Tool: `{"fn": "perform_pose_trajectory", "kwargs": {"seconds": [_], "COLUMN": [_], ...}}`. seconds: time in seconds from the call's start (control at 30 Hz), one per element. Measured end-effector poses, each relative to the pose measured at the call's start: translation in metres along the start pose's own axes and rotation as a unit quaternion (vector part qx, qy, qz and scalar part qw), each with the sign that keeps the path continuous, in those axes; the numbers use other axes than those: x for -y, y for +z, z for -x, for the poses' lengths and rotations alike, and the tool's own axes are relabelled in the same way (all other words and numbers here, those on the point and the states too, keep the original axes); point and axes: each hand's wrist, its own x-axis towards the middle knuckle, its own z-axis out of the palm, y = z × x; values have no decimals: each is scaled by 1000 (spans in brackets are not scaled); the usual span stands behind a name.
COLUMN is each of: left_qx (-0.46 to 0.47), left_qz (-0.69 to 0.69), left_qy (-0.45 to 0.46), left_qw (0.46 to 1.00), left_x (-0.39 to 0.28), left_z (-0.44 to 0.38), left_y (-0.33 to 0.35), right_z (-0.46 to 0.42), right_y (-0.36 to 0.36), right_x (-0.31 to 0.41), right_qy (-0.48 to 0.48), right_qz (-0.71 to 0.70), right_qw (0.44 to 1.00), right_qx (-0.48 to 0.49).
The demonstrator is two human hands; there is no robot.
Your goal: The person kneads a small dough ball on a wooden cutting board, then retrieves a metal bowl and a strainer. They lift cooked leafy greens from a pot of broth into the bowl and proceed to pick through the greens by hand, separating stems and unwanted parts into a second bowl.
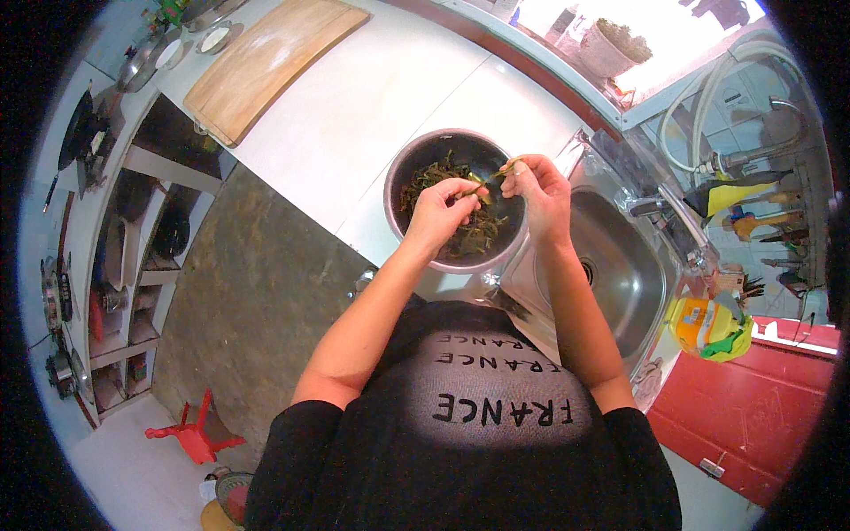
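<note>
A round metal bowl stands at the counter's edge beside the sink. Dark green leafy vegetables lie in it, mostly toward its left and front. Over the bowl's middle, my left hand pinches a piece of greens between thumb and fingers. My right hand, above the bowl's right rim, grips a thin green stem at its fingertips. The two hands are close together but apart. Whether both hold ends of one stem, I cannot tell. My left hand hides part of the leaves.
A stainless steel sink with a tap adjoins the bowl on the right. On the white counter, a floured wooden board lies far left. A yellow-labelled bottle stands right of the sink. A red stool is on the floor, lower left.
</note>
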Motion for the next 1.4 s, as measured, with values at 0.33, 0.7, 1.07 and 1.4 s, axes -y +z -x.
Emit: {"fn": "perform_pose_trajectory", "kwargs": {"seconds": [0.33, 0.7, 1.07, 1.4], "left_qx": [19, 13, 26, 69], "left_qz": [-108, -208, -238, -412], "left_qy": [120, 133, 23, 120], "left_qw": [987, 969, 971, 901], "left_x": [7, 2, 27, 24], "left_z": [-5, 4, 1, -9], "left_y": [-1, 6, -23, -61], "right_z": [5, 12, 8, 25], "right_y": [0, -7, -28, -75], "right_x": [9, 12, 25, 6], "right_qy": [58, 31, -19, 25], "right_qz": [-58, -95, -147, -79], "right_qw": [997, 993, 978, 965], "right_qx": [-8, -62, -150, -251]}}
